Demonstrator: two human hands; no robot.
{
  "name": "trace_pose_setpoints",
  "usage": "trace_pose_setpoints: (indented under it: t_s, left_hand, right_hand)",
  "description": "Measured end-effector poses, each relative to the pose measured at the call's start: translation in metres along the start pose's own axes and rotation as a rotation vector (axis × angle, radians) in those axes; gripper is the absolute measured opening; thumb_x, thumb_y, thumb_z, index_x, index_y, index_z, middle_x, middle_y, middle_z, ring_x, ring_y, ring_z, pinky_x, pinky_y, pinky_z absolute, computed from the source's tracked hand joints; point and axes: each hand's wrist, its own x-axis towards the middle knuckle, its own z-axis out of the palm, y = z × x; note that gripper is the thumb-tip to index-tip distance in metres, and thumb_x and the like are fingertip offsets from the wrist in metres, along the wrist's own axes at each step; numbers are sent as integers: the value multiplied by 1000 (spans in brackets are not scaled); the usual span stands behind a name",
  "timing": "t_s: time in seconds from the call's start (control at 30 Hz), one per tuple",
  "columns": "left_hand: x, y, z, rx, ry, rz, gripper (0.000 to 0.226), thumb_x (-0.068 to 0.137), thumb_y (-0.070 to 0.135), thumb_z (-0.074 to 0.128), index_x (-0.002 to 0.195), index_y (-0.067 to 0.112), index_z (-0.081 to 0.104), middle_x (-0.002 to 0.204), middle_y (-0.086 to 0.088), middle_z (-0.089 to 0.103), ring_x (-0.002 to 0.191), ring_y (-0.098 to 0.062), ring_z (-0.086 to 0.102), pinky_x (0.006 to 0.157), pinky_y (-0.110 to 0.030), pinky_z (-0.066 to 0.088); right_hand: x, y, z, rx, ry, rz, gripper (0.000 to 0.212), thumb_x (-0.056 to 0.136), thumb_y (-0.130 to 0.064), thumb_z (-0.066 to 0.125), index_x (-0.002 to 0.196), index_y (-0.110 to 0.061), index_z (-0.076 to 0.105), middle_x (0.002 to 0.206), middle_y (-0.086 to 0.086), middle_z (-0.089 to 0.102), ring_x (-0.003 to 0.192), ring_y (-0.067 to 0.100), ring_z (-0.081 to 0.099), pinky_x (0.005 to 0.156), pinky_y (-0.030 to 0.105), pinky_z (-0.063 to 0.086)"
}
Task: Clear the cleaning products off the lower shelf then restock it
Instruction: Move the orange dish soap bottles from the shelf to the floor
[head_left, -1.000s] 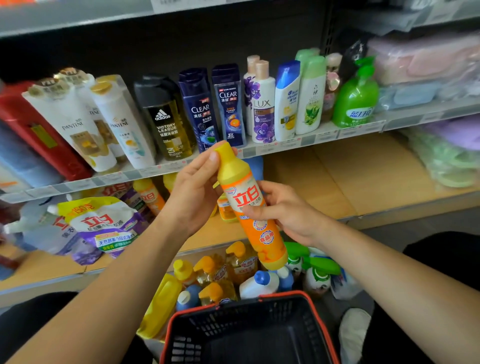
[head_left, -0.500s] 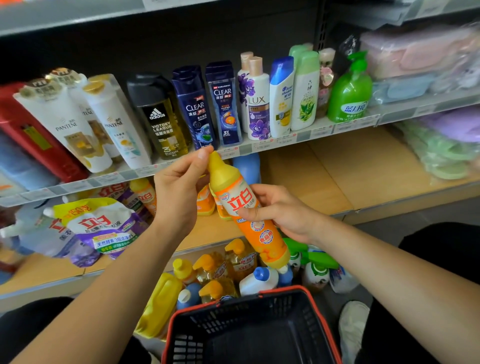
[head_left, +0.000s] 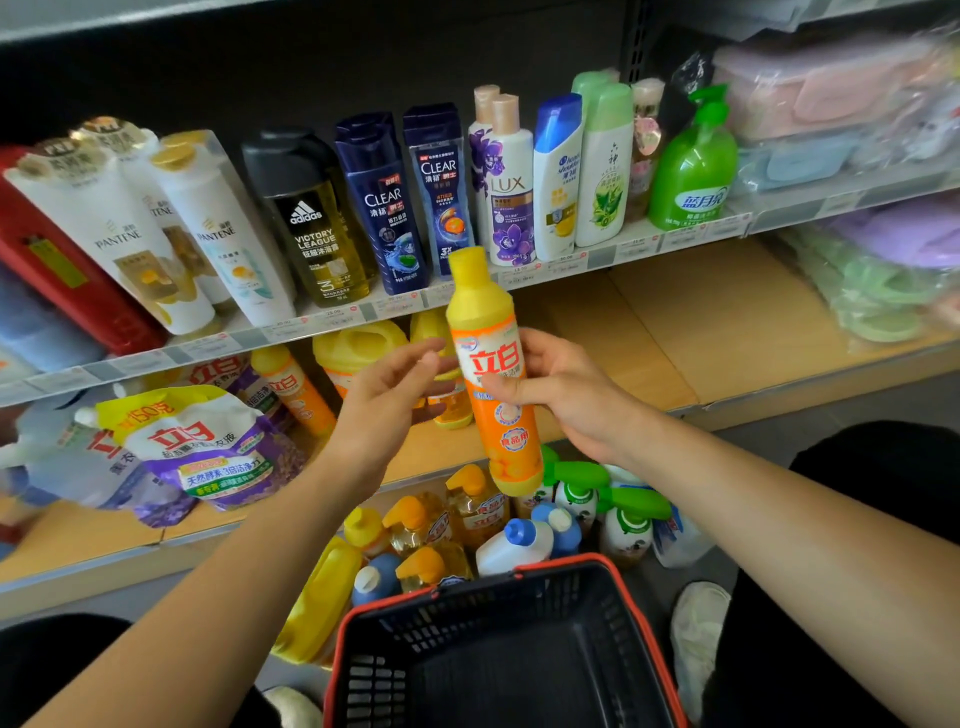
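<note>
The right hand (head_left: 566, 397) grips a tall orange plastic detergent bottle with a yellow cap (head_left: 493, 384), thumb across the label and fingers curled behind. The bottle is held near upright in the air before the lower shelf of pale wooden board (head_left: 727, 312). The left hand (head_left: 384, 405) holds nothing; its loosely straight fingertips lie just beside the bottle, and contact cannot be confirmed. Right of the right fingers the board lies bare. Left of the left fingers sit a smaller orange bottle (head_left: 296, 395) and a white-and-purple refill pouch (head_left: 208, 447). Above the fingers the grey price-tag rail (head_left: 597, 260) runs close behind the cap. Below the wrists stands a black plastic basket with a red rim (head_left: 498, 649), with mixed floor bottles (head_left: 467, 525) crowded between it and the shelf edge.
</note>
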Motion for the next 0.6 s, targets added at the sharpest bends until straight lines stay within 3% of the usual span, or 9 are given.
trace_pose_setpoints:
  t_s: [0.13, 0.23, 0.33, 0.4, 0.5, 0.6]
  left_hand:
    - [-9, -16, 5, 85, -32, -109, 27, 100, 17, 61, 126, 23, 66, 106, 7, 77, 106, -18, 70, 79, -29, 56]
    - [-15, -22, 8, 73, -144, -216, 23, 96, 35, 63, 117, 31, 70, 107, 7, 76, 108, -19, 69, 86, -34, 55]
    - [-19, -27, 5, 72, -292, -235, 50, 77, 51, 72, 124, 35, 65, 117, 8, 74, 110, -16, 69, 93, -40, 56]
    - [-21, -31, 5, 112, -333, -184, 66, 68, 51, 80, 129, 35, 59, 118, 7, 73, 108, -15, 70, 91, -37, 59]
    - [-24, -31, 7, 67, -219, -131, 72, 63, 51, 83, 127, 27, 60, 116, -1, 73, 106, -21, 71, 87, -38, 61]
    - [-25, -26, 4, 39, -2, -5, 60, 61, 52, 83, 114, 26, 70, 107, -6, 75, 98, -30, 72, 83, -42, 62]
  right_hand:
    - [2, -4, -5, 62, 61, -46, 48, 66, -26, 81, 112, -19, 70, 109, 7, 76, 99, 19, 72, 81, 29, 58]
    - [4, -4, -5, 106, 91, -45, 41, 67, -28, 82, 107, -21, 73, 109, 8, 76, 98, 21, 73, 82, 35, 60]
    - [5, -5, -4, 183, 100, -55, 43, 70, -25, 79, 111, -14, 71, 109, 9, 75, 96, 22, 74, 76, 35, 60]
    - [7, -6, -4, 247, 123, -42, 43, 76, -22, 77, 116, -10, 68, 113, 11, 74, 98, 24, 72, 82, 40, 61]
    - [10, -8, -5, 204, 222, 24, 32, 90, -24, 71, 118, -9, 67, 116, 17, 73, 99, 29, 72, 87, 46, 60]
    - [8, -11, -7, -47, 370, 161, 40, 90, -46, 71, 101, -7, 72, 94, 18, 77, 80, 29, 77, 67, 38, 64]
